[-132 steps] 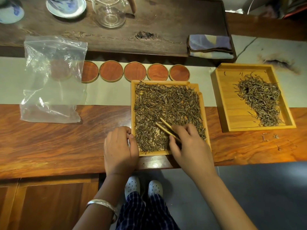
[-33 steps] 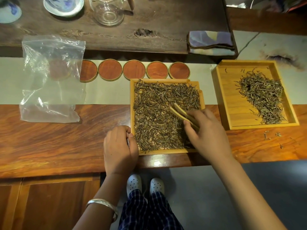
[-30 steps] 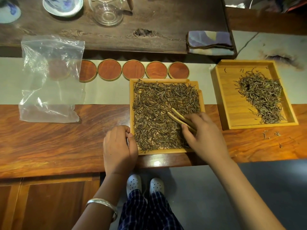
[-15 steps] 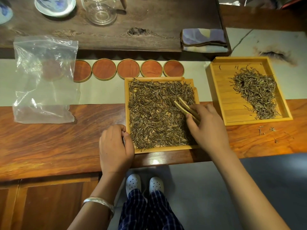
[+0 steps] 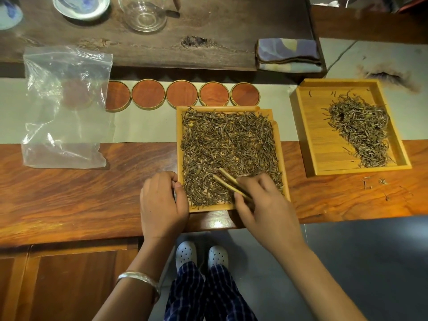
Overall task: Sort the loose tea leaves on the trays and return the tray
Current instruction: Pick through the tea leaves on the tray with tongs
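A bamboo tray (image 5: 283,158) lies in front of me, covered edge to edge with dark loose tea leaves (image 5: 227,147). My left hand (image 5: 162,202) grips its near left corner, thumb over the rim. My right hand (image 5: 264,205) pinches bamboo tweezers (image 5: 228,180) whose tips rest in the leaves near the tray's front. A second bamboo tray (image 5: 308,135) sits to the right, holding a smaller heap of tea leaves (image 5: 361,133) along its right side.
A clear plastic bag (image 5: 67,107) lies at the left. Several round wooden coasters (image 5: 181,93) line up behind the near tray. A folded cloth (image 5: 288,54), a glass pitcher (image 5: 144,12) and porcelain cups (image 5: 81,5) stand on the dark board behind. Stray leaves (image 5: 372,183) dot the table.
My right hand has drawn the tweezers from the tray's right middle back toward its near edge. The left hand keeps its hold on the corner.
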Action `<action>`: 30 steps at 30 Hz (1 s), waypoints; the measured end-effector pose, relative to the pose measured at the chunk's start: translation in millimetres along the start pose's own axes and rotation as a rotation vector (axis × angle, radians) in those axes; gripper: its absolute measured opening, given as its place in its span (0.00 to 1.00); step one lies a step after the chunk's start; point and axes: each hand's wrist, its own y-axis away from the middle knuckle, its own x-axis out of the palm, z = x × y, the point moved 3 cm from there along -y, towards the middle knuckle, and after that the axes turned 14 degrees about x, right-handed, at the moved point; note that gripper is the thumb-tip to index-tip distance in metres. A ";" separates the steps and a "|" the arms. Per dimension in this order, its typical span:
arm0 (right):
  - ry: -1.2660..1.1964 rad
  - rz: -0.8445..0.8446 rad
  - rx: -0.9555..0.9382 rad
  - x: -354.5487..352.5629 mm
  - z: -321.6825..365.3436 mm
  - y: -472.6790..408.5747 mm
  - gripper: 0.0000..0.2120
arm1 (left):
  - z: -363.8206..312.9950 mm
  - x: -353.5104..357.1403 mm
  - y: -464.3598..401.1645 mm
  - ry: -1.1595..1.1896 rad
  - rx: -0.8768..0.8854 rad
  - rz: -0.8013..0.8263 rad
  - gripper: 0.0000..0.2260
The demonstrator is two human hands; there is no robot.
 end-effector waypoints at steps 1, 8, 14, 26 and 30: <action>0.014 0.004 0.005 2.3 0.3 1.5 0.13 | -0.2 0.1 0.0 0.000 0.000 0.000 0.03; 0.016 0.015 -0.016 5.7 5.7 9.5 0.13 | -0.5 -0.1 0.4 0.005 -0.003 0.001 0.03; 0.039 0.050 -0.016 10.9 6.7 15.6 0.12 | -1.0 -0.5 0.1 0.001 -0.002 -0.002 0.04; 0.035 0.126 -0.099 11.8 7.8 24.5 0.14 | -0.7 -0.2 0.2 -0.025 -0.004 0.018 0.05; 0.024 0.084 -0.050 9.6 2.6 23.3 0.13 | -1.2 -0.7 -0.1 -0.026 -0.001 0.020 0.05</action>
